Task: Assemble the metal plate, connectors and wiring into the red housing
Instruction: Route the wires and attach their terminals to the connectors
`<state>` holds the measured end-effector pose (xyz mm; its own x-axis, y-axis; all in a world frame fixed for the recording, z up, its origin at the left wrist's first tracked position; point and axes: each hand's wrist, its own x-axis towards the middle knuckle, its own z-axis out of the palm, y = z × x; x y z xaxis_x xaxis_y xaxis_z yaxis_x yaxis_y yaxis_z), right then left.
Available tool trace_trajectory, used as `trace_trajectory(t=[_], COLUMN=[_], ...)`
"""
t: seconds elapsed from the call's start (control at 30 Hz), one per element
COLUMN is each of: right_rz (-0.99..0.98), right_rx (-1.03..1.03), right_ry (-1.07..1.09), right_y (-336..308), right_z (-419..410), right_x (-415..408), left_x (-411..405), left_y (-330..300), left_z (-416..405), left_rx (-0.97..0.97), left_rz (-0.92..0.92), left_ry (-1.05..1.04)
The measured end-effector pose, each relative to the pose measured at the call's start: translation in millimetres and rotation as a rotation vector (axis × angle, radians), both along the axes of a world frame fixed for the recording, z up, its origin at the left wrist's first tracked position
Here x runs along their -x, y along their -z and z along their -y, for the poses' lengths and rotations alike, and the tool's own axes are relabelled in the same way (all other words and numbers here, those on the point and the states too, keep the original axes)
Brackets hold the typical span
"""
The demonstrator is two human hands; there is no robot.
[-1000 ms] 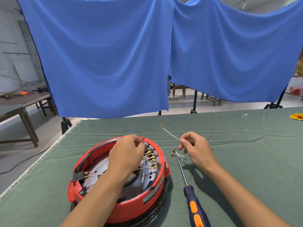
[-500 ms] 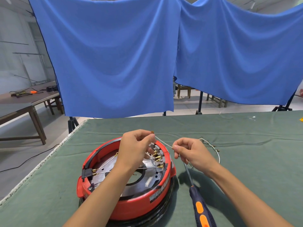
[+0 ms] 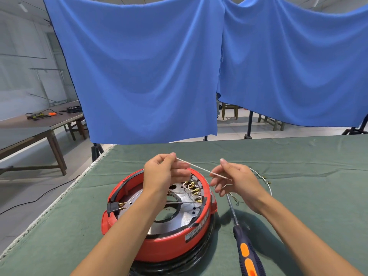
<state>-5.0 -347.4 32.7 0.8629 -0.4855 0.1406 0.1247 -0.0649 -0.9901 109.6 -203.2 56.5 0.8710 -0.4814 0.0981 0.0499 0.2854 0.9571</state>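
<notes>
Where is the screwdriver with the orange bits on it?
In the head view, the screwdriver lies on the green table cover, just right of the red housing and below the right hand.

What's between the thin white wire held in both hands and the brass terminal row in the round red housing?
Nothing visible. The thin white wire is stretched between the left hand and right hand, just above the round red housing. The brass terminal row lies uncovered below; the left hand's fingers hover beside it.
</notes>
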Motion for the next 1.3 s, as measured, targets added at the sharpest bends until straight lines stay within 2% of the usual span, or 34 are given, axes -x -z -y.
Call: trace_trajectory(t=[0.13, 0.3, 0.43, 0.57, 0.67, 0.77, 0.9, 1.1, 1.3], right_rz=[0.003, -0.024, -0.037, -0.049, -0.072, -0.093, -0.117, -0.134, -0.142], right_rx=[0.017, 0.179, 0.206, 0.233, 0.221, 0.239, 0.299, 0.427, 0.433], right_ry=[-0.055, -0.101, -0.097, -0.041, 0.048, 0.082, 0.09, 0.157, 0.222], right_y=[-4, -11, -11, -10, -6, -3, -2, -4, -5], right_z=[-5, -10, -12, -12, -12, -13, -14, -13, -16], right_x=[2, 7, 5, 5, 2, 0, 0, -5, -26], left_x=[0, -3, -5, -7, -9, -7, -9, -24, -33], left_y=[2, 4, 5, 0, -2, -2, -4, -12, -1], left_z=[1, 0, 1, 0, -1, -4, -9, -4, -4], left_rx=[-0.038, -0.054, -0.075, -0.055, -0.108, -0.202, -0.448, -0.661, -0.738], left_rz=[-0.011, 0.005, 0.016, -0.037, -0.075, -0.125, 0.041, 0.333, 0.289], left_ry=[-0.002, -0.051, -0.061, -0.071, -0.052, 0.085, 0.196, 0.146, 0.182])
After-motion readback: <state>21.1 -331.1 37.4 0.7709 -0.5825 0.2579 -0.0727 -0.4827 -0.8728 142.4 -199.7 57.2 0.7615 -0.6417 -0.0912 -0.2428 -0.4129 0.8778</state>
